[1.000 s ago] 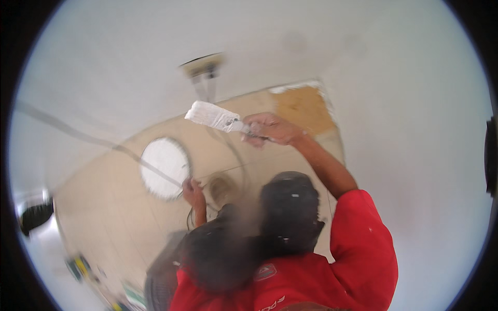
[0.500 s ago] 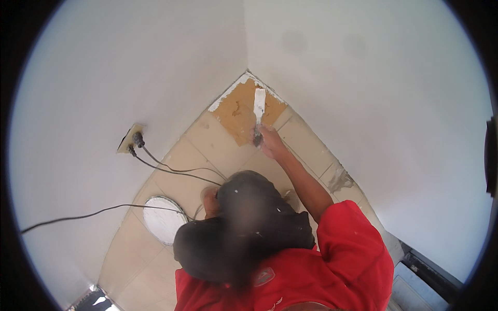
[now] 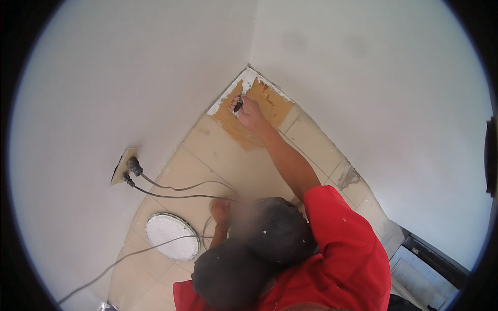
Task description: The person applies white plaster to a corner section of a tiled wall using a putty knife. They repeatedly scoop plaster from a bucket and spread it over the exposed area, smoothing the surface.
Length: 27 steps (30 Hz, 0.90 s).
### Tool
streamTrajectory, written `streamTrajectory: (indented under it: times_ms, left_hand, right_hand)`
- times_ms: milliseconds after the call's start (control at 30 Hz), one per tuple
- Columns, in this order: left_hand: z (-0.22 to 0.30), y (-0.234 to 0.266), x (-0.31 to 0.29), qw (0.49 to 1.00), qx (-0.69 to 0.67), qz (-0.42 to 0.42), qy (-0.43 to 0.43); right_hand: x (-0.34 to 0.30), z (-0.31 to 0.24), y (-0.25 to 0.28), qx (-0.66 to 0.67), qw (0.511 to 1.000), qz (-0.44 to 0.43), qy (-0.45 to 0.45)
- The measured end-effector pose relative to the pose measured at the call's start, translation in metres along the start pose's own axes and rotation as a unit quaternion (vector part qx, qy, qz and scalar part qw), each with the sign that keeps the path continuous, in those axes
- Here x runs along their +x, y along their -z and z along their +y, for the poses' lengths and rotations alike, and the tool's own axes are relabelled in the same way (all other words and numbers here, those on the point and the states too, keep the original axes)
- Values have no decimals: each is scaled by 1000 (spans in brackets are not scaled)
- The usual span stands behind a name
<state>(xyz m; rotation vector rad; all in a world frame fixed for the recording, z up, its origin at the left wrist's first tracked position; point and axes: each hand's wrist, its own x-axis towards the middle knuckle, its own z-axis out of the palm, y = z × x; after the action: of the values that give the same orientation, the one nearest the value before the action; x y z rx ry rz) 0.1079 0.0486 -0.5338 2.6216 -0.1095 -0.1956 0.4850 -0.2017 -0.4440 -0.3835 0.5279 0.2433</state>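
My right hand [image 3: 250, 111] is closed around the dark handle of a putty knife [image 3: 245, 89], its pale blade reaching toward the floor corner. Below it lies a brown, cardboard-like sheet [image 3: 272, 106] with ragged edges, wedged into the corner where two walls meet. White putty [image 3: 224, 100] lines the sheet's left wall side. Beside my dark-clad knee is my left hand [image 3: 221, 210], low over the tiles near the cables; its fingers are too blurred and covered to make out.
A round white bucket or lid [image 3: 174, 236] sits on the beige tiles [image 3: 202, 142] at left, a cable crossing it. Two black plugs [image 3: 134, 166] are in a wall socket [image 3: 120, 171] at left. A grey framed object [image 3: 420, 282] is at the lower right.
My right hand has moved forward and left with the putty knife, from the sheet's near edge toward the left wall side. My view has shifted slightly.
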Motion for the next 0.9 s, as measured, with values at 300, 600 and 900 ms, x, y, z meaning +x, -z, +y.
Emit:
streamTrajectory:
  times_ms: [300, 600, 900]
  left_hand:
    - [-8, -4, -6, 999, -23, -27, 30]
    - [26, 32, 6, 994, -94, 15, 52]
    - [13, 16, 2, 997, -73, -26, 20]
  right_hand:
    - [31, 5, -4, 43, 999, 17, 18]
    - [20, 10, 5, 27, 999, 26, 39]
    - [45, -10, 19, 23, 998, -3, 53]
